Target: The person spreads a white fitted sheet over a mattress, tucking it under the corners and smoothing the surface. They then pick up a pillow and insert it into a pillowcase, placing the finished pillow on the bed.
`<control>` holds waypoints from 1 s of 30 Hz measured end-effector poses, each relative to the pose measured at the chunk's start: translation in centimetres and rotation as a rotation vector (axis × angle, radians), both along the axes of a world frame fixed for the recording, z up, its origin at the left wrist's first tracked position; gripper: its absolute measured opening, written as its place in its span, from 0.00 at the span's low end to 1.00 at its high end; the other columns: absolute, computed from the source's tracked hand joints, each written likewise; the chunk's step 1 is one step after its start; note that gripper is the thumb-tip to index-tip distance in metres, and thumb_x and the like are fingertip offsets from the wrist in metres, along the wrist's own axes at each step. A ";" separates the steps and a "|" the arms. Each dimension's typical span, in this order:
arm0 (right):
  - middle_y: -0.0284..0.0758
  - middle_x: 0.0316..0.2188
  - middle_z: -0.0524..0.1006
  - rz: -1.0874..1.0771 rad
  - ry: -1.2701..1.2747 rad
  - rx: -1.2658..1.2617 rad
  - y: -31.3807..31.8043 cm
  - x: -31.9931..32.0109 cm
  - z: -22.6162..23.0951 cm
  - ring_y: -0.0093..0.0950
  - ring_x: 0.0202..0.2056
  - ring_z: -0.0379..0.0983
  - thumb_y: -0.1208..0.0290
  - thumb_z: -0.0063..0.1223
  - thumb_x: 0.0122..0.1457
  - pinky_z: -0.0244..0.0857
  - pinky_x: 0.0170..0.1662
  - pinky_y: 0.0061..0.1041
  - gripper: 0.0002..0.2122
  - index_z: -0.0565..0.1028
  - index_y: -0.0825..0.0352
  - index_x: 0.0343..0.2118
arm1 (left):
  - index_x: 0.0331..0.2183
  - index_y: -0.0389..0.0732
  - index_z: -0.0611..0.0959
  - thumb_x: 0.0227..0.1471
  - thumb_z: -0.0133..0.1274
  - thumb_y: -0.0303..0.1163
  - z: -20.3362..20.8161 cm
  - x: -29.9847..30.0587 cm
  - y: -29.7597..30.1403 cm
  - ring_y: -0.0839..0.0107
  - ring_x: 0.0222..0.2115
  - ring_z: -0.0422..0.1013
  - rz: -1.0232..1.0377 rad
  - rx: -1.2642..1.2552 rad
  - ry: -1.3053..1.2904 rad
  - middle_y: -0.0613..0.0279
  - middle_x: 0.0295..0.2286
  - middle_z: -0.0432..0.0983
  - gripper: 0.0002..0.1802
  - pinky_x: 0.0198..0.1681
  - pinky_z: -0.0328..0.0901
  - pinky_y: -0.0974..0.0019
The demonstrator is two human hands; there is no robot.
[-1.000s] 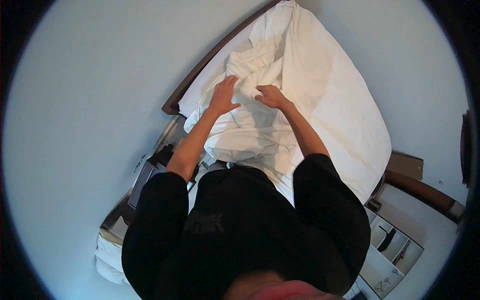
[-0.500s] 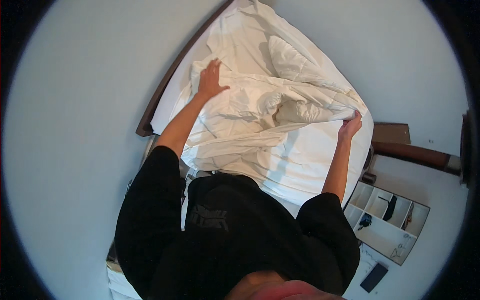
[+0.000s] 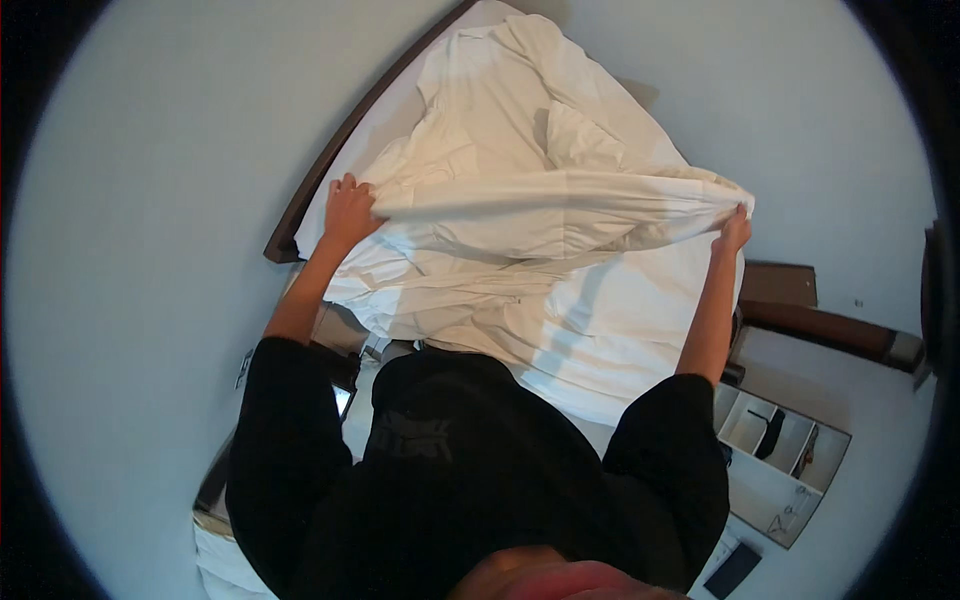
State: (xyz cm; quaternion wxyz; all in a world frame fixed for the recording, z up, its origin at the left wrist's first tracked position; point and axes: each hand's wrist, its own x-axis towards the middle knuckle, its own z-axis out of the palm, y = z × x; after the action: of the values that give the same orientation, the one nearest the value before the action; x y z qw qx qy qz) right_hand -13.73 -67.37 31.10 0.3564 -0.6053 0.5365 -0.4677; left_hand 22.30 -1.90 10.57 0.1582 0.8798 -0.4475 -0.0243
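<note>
A rumpled cream-white duvet (image 3: 480, 120) covers much of the bed, with a long fold pulled taut from side to side. My left hand (image 3: 350, 212) grips the left end of this fold near the bed's left edge, its fingers bent over the cloth. At the other end, my right hand (image 3: 735, 232) pinches a bunched corner of the duvet close to the bed's right side. A puffy part of the duvet lies creased beyond the fold. Below it shows a white bedsheet (image 3: 620, 345).
A dark wooden bed edge (image 3: 345, 150) runs along the left, against a pale wall (image 3: 150, 250). To the lower right stands a white compartment shelf (image 3: 780, 450) holding a few dark items. A brown wooden beam-like piece (image 3: 830, 330) is above it.
My left hand has gone from spread over the duvet to gripping it farther left and nearer me. My right hand has moved outward and the fold between them is now stretched straight.
</note>
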 end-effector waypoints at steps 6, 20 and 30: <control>0.46 0.46 0.80 0.205 -0.135 0.040 -10.5 19.2 1.7 0.35 0.42 0.80 0.62 0.59 0.63 0.76 0.44 0.35 0.22 0.76 0.80 0.49 | 0.40 0.39 0.85 0.36 0.71 0.38 8.8 -8.8 11.0 0.53 0.45 0.77 -0.526 -0.120 0.344 0.53 0.34 0.82 0.26 0.54 0.64 0.41; 0.47 0.39 0.83 2.594 0.835 -0.171 43.2 29.3 -12.1 0.40 0.41 0.80 0.66 0.69 0.46 0.70 0.49 0.37 0.23 0.80 0.69 0.46 | 0.44 0.43 0.82 0.45 0.68 0.40 3.6 -18.2 6.2 0.47 0.39 0.79 0.357 -0.396 0.613 0.47 0.36 0.83 0.24 0.43 0.72 0.52; 0.47 0.48 0.79 1.469 0.754 -1.150 32.2 40.7 -13.6 0.46 0.49 0.76 0.69 0.64 0.48 0.69 0.53 0.40 0.27 0.73 0.68 0.54 | 0.52 0.47 0.77 0.38 0.71 0.33 -14.5 -23.2 15.1 0.56 0.56 0.69 0.792 -0.200 0.302 0.56 0.56 0.71 0.36 0.54 0.66 0.52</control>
State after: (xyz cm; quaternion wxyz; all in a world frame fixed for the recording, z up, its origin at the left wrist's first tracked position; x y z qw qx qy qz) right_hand 26.99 -35.21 17.48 0.0169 -0.9750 -0.1990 -0.0979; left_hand -0.94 13.23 -3.92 0.3035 0.9505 -0.0474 -0.0465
